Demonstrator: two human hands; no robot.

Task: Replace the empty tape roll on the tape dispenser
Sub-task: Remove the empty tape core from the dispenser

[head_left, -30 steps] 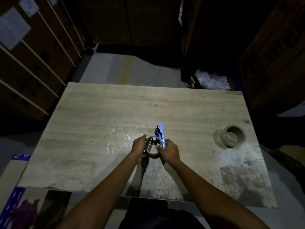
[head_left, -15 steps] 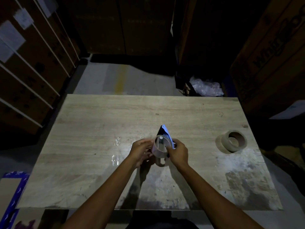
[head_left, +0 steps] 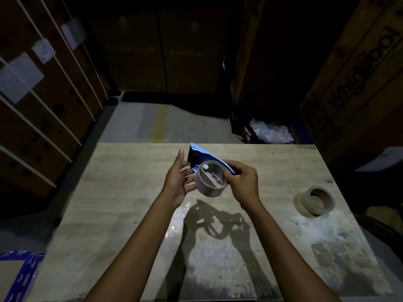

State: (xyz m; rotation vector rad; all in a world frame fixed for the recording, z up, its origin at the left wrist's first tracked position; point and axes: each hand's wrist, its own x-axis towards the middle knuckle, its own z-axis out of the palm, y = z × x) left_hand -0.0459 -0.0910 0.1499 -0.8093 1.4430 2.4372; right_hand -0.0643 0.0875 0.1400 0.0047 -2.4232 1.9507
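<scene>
2 forearms rise from the bottom edge to frame center. Left hand (head_left: 177, 182): fingers spread and extended, palm cupping the left side of the empty tape roll (head_left: 210, 182). Right hand (head_left: 243, 183): thumb and fingers pinching the blue tape dispenser (head_left: 201, 156) at the roll's right rim. Dispenser held above the wooden table (head_left: 122, 192). Fresh tape roll (head_left: 314, 200) lies at right, well apart. Cardboard boxes (head_left: 357, 83) behind.

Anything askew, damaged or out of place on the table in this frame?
Nothing is damaged or spilled. Clear film scraps lie crumpled on the table below the hands, apparently loose tape. The tape roll sits tilted at the right side. The table's near right is blotchy.
</scene>
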